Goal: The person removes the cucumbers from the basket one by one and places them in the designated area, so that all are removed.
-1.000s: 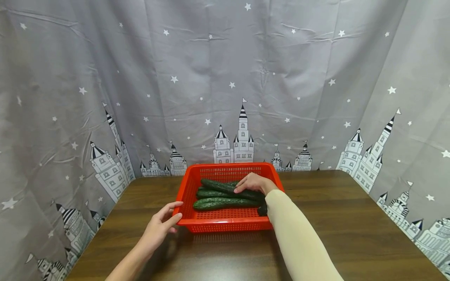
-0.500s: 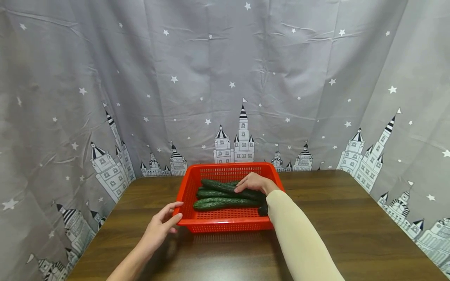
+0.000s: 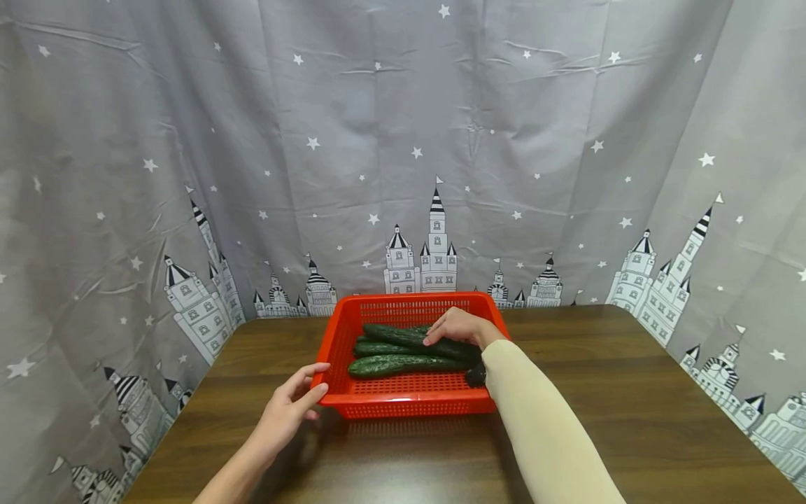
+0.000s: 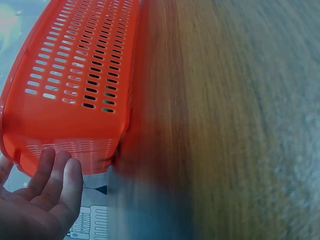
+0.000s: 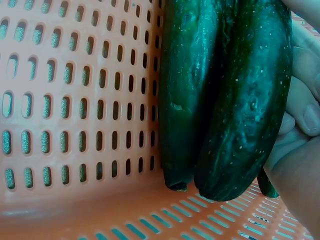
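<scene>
Right grip [image 3: 456, 327] (seemingly) holds a cucumber [image 5: 250, 105].

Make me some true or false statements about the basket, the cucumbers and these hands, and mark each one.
1. The left hand touches the basket. True.
2. The basket is blue. False: it is red.
3. The right hand grips a cucumber. True.
4. The basket holds just one cucumber. False: it holds several.
5. The curtain has stars on it. True.
6. The basket stands on the floor. False: it stands on a table.
</scene>
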Available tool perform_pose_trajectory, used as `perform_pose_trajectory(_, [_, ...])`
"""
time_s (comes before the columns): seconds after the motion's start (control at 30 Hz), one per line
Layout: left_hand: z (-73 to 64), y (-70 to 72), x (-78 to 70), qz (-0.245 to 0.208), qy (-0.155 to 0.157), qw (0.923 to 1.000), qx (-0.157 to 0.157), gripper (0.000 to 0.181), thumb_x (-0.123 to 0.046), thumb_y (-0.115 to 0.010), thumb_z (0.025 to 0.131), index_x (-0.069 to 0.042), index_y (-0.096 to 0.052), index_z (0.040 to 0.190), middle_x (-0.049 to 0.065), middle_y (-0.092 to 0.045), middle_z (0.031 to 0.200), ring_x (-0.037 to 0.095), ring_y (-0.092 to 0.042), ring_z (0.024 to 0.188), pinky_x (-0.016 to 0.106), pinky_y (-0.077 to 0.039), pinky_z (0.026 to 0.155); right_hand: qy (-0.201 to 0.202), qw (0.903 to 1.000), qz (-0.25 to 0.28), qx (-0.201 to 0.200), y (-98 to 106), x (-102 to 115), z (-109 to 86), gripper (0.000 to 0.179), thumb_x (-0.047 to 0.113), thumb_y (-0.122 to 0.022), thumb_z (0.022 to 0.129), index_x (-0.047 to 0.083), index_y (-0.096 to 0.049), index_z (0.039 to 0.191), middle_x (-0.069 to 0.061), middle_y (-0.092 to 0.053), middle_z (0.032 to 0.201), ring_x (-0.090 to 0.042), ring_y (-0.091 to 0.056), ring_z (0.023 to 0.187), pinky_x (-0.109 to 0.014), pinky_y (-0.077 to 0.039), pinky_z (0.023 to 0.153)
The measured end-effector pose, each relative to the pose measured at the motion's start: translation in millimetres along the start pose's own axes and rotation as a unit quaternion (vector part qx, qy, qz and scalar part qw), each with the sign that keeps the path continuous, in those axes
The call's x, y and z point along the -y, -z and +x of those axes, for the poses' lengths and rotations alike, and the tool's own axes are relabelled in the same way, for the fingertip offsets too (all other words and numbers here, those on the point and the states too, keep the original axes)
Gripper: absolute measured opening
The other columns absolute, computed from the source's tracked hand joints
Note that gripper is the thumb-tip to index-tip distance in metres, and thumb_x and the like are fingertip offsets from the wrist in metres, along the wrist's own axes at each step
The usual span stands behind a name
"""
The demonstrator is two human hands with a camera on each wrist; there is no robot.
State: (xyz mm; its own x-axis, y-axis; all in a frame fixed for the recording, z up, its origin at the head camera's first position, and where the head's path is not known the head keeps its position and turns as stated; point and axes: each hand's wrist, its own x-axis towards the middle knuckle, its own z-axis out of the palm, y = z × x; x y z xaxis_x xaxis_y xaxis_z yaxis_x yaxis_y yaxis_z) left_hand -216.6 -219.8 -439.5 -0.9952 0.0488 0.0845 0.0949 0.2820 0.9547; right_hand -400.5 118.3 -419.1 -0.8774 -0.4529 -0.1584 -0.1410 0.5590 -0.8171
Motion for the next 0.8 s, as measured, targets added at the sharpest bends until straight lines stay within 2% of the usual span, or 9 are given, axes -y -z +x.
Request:
perform_pose_trajectory(0.23, [-0.2,-0.5,-0.4,0.001,0.004,1.0,-0.003,0.041,-0.018,-0.063,0.099,-0.01,-0.056,0.139,0.023,-0.059,0.125,0.014,-0.062,0.092,0.038,-0.059,0.073,-0.001,0.9997,0.022,0.0,0.8,1.9,-0.2,0.025,0.018,-0.085,0.078,0.005,-0.081,0.099,-0.007,-0.077,0.104,-0.014,-0.071,0.092,-0.03,-0.058,0.078])
perform_pose_trajectory(0.57, [-0.4,-2.2,-2.1,0.008,0.014,0.9998,-0.011,0.039,-0.021,-0.064,0.099,-0.014,-0.058,0.137,0.018,-0.056,0.129,0.019,-0.055,0.104,0.039,-0.059,0.074,0.007,0.9991,0.041,0.0,2.1,1.0,-0.9,0.021,0.016,-0.084,0.078,0.004,-0.081,0.095,-0.007,-0.078,0.095,-0.012,-0.071,0.079,-0.03,-0.059,0.071])
perform_pose_trajectory(0.67, [-0.4,-2.2,-1.7,0.007,0.016,0.9998,-0.011,0.038,-0.021,-0.064,0.099,-0.015,-0.058,0.137,0.018,-0.056,0.127,0.02,-0.056,0.103,0.039,-0.059,0.074,0.007,0.9995,0.031,-0.007,1.1,2.2,-1.2,0.022,0.017,-0.085,0.078,0.004,-0.081,0.095,-0.007,-0.078,0.095,-0.013,-0.071,0.081,-0.03,-0.059,0.072])
perform_pose_trajectory(0.8, [-1.0,-1.6,-1.6,0.01,0.013,0.9998,-0.011,0.039,-0.021,-0.064,0.099,-0.014,-0.058,0.137,0.018,-0.056,0.123,0.019,-0.057,0.099,0.039,-0.059,0.073,0.007,0.9997,-0.012,-0.022,-2.6,2.3,1.4,0.025,0.02,-0.086,0.078,0.006,-0.081,0.098,-0.006,-0.078,0.1,-0.013,-0.07,0.093,-0.029,-0.058,0.078])
